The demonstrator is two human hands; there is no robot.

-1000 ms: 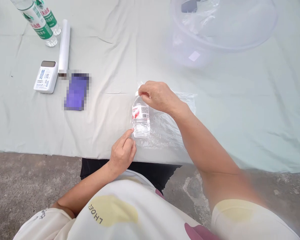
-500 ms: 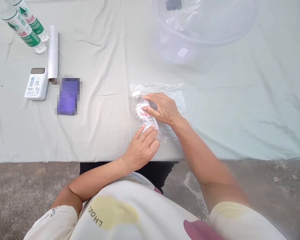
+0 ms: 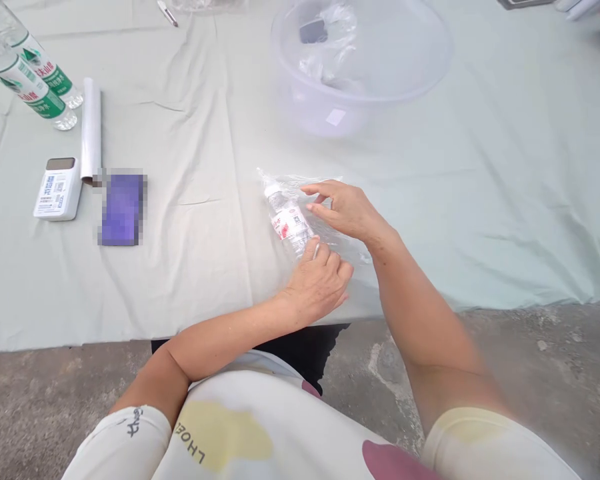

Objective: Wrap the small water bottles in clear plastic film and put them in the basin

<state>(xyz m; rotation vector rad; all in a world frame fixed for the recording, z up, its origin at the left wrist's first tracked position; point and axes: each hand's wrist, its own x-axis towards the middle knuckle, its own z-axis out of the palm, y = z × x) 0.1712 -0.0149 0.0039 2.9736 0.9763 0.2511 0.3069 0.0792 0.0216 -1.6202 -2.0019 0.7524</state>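
A small clear bottle with a white cap and a red-and-white label lies slanted on a sheet of clear plastic film. Curled around the near end of the bottle, my left hand grips the film there; its fingertips are partly hidden. My right hand hovers just right of the bottle's upper half, over the film, with thumb and forefinger apart and nothing between them. The film's far edge rises in wrinkles around the cap.
At the back stands a translucent basin with crumpled plastic and a dark item inside. On the left are two large water bottles, a white film roll, a white box and a blurred purple item. The table's front edge runs close to my body.
My left hand has moved right and curled over the bottle's near end. My right hand has let go of the bottle and drawn right. The bottle's label has turned, and my view has shifted.
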